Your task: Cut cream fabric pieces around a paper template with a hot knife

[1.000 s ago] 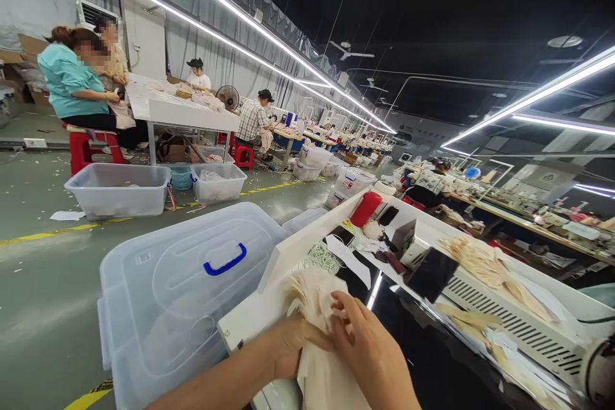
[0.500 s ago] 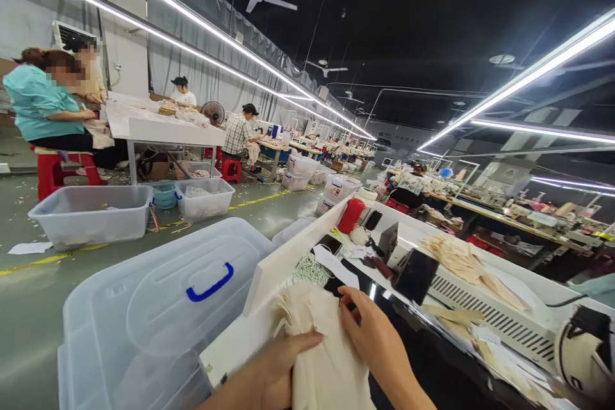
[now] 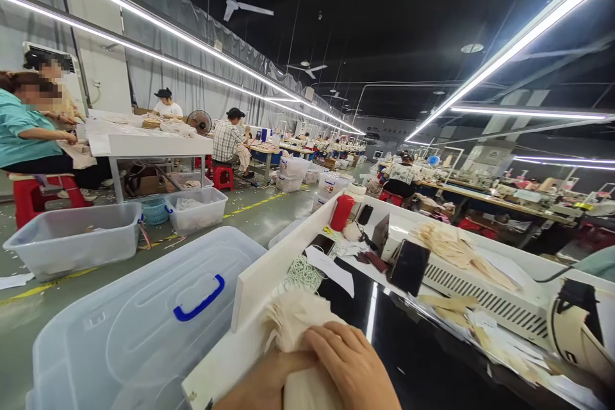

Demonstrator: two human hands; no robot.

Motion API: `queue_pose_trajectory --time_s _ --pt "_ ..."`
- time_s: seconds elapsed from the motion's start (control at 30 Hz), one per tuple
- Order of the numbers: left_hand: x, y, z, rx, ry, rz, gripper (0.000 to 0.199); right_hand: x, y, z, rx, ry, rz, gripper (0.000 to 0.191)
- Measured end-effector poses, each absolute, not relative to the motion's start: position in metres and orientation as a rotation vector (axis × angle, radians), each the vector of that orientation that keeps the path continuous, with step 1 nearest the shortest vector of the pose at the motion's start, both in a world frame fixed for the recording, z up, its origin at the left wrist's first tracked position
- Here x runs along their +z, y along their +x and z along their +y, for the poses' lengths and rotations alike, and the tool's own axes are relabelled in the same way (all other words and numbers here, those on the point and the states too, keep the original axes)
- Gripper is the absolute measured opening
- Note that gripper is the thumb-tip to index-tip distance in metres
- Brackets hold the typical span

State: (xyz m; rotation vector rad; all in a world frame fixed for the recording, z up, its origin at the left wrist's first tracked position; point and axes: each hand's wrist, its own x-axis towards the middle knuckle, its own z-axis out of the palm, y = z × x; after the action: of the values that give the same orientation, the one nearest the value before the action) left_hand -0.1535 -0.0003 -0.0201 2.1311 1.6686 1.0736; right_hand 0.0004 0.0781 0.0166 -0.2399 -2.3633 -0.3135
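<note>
Cream fabric bundle (image 3: 294,315), its layers fanned, at the white worktable's (image 3: 216,355) near edge. Left hand (image 3: 262,379) clamps it; right hand (image 3: 353,362) lies across — pinching or merely resting, I cannot tell. Step looks like evening layers; next move calls for light fingers — left grip firm.

Garment workshop: sewing machines along long benches (image 3: 500,202), seated workers at fabric-strewn table (image 3: 158,144), strip lights (image 3: 519,32) overhead.

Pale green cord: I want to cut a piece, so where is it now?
In the head view, the cord lies tangled at the left side of the worktop, just beyond the cream cloth, between the white side panel and the white paper.
</note>
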Motion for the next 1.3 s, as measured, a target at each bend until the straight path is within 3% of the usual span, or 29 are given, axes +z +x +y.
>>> queue_pose_trajectory --time_s 0.23,0.4,0.53,0.73,0.87,0.93,1.3 --pt "-0.027 -0.159 0.002 1.240 1.602 1.249 0.040 0.023 0.031 0.116 -0.573 -0.526 -2.338 0.035" --pt "-0.027 -0.163 0.006 1.295 0.863 0.701 0.057 0.027 0.033 0.103 -0.398 -0.447 -2.313 0.028" --pt "-0.041 -0.155 0.007 1.229 0.443 0.491 0.051 0.027 0.021 0.081 -0.231 -0.241 -2.459 0.032" --pt "-0.048 -0.155 0.004 1.196 0.313 0.507 0.048 0.001 0.032 0.086 0.247 -0.701 -2.186 0.033" --pt "-0.036 -0.157 0.000 1.205 0.300 0.525 0.046 -0.020 0.050 0.080 0.711 -1.079 -1.891 0.061" --pt "-0.033 -0.158 -0.001 1.214 0.274 0.533 0.047 -0.030 0.052 0.072 0.888 -1.154 -1.785 0.066" --pt "-0.020 -0.167 0.004 1.213 0.116 0.743 0.047 -0.033 0.001 0.029 1.521 -0.836 -1.621 0.086"
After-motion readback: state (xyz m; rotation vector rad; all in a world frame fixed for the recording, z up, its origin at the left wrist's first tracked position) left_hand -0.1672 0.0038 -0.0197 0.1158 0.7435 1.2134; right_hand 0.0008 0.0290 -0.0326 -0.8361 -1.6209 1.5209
